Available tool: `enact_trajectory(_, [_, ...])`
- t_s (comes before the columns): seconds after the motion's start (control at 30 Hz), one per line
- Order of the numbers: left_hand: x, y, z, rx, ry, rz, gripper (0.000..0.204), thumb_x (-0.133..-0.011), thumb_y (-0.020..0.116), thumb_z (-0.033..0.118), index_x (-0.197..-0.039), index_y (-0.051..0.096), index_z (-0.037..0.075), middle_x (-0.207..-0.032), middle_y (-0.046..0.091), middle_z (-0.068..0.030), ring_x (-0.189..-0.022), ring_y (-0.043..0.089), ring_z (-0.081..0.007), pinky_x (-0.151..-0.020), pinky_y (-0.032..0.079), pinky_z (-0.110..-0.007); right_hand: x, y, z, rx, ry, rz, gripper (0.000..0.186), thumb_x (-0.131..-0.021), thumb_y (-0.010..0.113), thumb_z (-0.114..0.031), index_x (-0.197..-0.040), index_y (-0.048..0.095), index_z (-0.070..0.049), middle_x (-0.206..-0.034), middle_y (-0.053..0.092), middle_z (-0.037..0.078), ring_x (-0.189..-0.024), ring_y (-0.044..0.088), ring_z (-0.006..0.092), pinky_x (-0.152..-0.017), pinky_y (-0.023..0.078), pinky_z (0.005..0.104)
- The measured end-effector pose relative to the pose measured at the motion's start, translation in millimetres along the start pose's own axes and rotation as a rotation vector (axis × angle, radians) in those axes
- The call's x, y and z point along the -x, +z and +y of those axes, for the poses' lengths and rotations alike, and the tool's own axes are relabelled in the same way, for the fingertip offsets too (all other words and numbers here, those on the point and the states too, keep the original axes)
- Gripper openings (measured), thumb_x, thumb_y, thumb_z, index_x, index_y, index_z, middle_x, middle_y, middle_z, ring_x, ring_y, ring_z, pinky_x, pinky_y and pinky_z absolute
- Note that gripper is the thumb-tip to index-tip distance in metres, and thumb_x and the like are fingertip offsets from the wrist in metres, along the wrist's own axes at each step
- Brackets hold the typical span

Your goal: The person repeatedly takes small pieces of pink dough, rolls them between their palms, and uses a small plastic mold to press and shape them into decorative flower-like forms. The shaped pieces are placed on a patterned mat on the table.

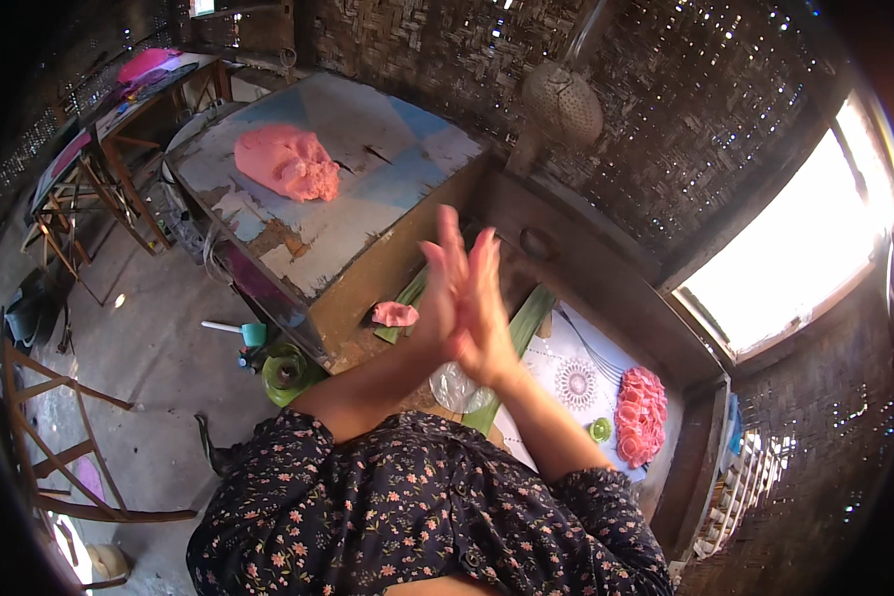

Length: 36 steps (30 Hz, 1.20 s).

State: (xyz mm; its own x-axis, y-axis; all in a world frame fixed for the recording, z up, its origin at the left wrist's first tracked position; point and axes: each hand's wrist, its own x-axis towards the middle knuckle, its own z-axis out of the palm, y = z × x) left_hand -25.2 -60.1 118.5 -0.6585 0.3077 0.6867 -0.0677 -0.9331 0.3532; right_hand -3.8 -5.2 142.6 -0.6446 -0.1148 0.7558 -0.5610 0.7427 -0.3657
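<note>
My left hand point(441, 288) and my right hand point(484, 323) meet palm to palm in front of me, fingers stretched out and pointing away. Whatever lies between the palms is hidden. Just left of them, a small lump of pink dough point(395, 314) rests by a green leaf strip point(410, 291). Under my right forearm is a clear plastic sheet point(455, 389), beside a longer green leaf strip point(534, 314). To the right, a heap of thin pink dough pieces point(642, 415) lies on a white patterned cloth point(576, 382), next to a small green round object point(600, 429).
A big mass of pink dough point(286, 164) sits on the worn wooden tabletop point(367, 214) ahead. On the floor at left stand a green glass container point(288, 373) and a teal dipper point(253, 334). A wooden chair frame point(64, 437) is at far left, a bright window point(795, 238) at right.
</note>
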Motion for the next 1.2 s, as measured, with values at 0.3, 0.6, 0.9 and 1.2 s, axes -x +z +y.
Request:
enact_trajectory(0.3, [-24,3,20,-0.022,-0.176,0.091,0.068,-0.093,0.011,0.054,-0.144,-0.008,0.013,-0.151,-0.004,-0.0056,-0.139,0.000,-0.0195,-0.111,0.005,-0.034,-2,-7,-2,-0.283,0.075,0.082,0.090,-0.086,0.025,-0.066,-0.142,0.005,0.001,-0.146,-0.009,0.026,-0.136,-0.012,0.0384,-0.108,-0.006,0.0497])
enact_trajectory(0.6, [-19,15,15,-0.096,-0.156,-0.133,0.059,-0.097,0.014,0.045,-0.145,0.007,0.010,-0.150,0.009,-0.0078,-0.138,0.005,-0.0181,-0.111,0.009,-0.034,-7,-23,7,0.060,-0.039,0.035,0.109,-0.073,0.038,-0.078,-0.143,0.007,0.000,-0.147,-0.007,0.026,-0.136,-0.005,0.0415,-0.108,0.003,0.0504])
enact_trajectory(0.9, [-6,23,10,0.286,-0.503,0.007,0.061,-0.097,0.015,0.045,-0.144,0.011,0.007,-0.151,0.004,-0.0058,-0.139,0.004,-0.0176,-0.111,0.007,-0.035,-23,-43,15,0.041,0.200,0.238,0.108,-0.074,0.039,-0.076,-0.143,-0.001,-0.003,-0.147,-0.011,0.025,-0.135,-0.013,0.0417,-0.107,0.000,0.0522])
enact_trajectory(1.2, [-28,11,12,0.226,-0.203,0.048,0.064,-0.096,0.013,0.050,-0.144,-0.003,0.012,-0.151,-0.005,-0.0063,-0.139,-0.002,-0.0215,-0.112,0.002,-0.036,6,-21,-4,-0.127,0.072,0.041,0.110,-0.071,0.044,-0.077,-0.143,0.008,-0.002,-0.146,-0.005,0.029,-0.135,-0.007,0.0436,-0.107,-0.001,0.0535])
